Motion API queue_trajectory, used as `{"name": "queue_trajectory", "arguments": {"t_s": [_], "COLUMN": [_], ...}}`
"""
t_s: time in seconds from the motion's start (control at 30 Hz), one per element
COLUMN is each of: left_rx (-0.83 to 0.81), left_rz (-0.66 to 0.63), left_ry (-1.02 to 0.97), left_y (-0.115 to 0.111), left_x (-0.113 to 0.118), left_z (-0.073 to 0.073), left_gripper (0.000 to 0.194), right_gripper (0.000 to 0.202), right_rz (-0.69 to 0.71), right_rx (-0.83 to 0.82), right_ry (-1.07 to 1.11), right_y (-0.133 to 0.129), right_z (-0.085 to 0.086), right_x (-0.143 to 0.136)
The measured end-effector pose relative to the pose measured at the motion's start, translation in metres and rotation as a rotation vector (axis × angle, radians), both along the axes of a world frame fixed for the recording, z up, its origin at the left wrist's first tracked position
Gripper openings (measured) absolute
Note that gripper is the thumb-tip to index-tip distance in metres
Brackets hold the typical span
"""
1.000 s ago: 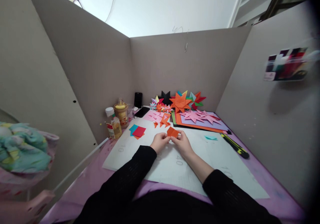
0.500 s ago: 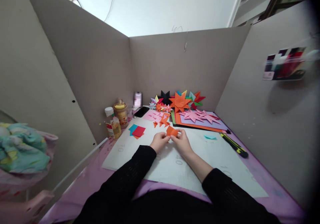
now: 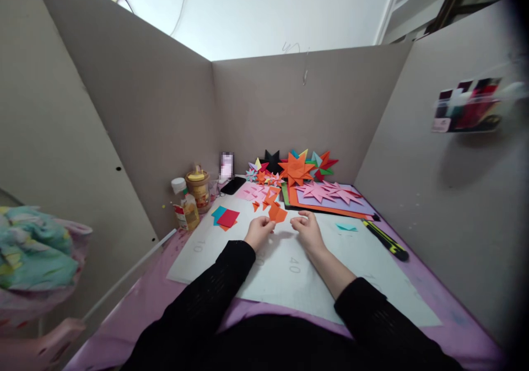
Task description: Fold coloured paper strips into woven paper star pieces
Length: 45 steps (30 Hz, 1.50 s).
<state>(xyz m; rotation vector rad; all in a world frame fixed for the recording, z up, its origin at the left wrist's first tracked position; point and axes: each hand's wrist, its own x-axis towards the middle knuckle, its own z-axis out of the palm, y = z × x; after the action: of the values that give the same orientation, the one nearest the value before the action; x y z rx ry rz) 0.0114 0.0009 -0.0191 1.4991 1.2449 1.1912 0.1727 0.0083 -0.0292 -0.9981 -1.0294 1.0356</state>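
Observation:
My left hand (image 3: 259,231) pinches a folded piece of orange paper (image 3: 278,213) at its lower left edge, raised above the white sheet (image 3: 322,283). My right hand (image 3: 308,229) is apart from it on the right, with curved fingers spread and nothing seen in them. Just beyond the held paper lie small folded orange pieces (image 3: 271,195). To the left of my hands is a small stack of coloured paper squares (image 3: 227,218), red on top. A light-blue folded paper piece (image 3: 346,227) lies to the right of my right hand.
Paper stars (image 3: 297,168) stand along the back panel, with pink stars (image 3: 318,192) on stacked coloured sheets. A yellow-black utility knife (image 3: 386,240) lies at right. A bottle (image 3: 185,208), a brown jar (image 3: 199,191) and a phone (image 3: 233,186) are at left.
My right hand has let go of the orange paper and moved a little to the right. The paper stays in my left hand and is turned somewhat, showing a more open shape.

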Motion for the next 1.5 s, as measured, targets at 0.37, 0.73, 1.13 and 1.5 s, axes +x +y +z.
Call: {"name": "queue_trajectory", "arguments": {"t_s": [0.37,0.73,1.13,1.5], "left_rx": [0.006,-0.051,0.005,-0.099], "left_rz": [-0.060,-0.044,-0.020,-0.082], "left_ry": [-0.036,-0.081,-0.260,-0.243], "left_y": [-0.006,-0.005,0.006,0.008], "left_x": [0.009,0.010,0.001,-0.003], "left_z": [-0.001,0.006,0.004,0.000], "left_gripper": [0.030,0.020,0.051,0.052], "right_gripper": [0.028,0.026,0.019,0.031], "right_rz": [0.120,0.037,0.285,0.184], "right_rx": [-0.161,-0.154,-0.072,-0.074], "right_ry": [0.057,0.230,0.010,-0.044], "right_y": [-0.002,0.016,0.002,0.008], "right_z": [-0.002,0.013,0.013,0.008], "right_x": [-0.033,-0.039,-0.027,-0.020]}}
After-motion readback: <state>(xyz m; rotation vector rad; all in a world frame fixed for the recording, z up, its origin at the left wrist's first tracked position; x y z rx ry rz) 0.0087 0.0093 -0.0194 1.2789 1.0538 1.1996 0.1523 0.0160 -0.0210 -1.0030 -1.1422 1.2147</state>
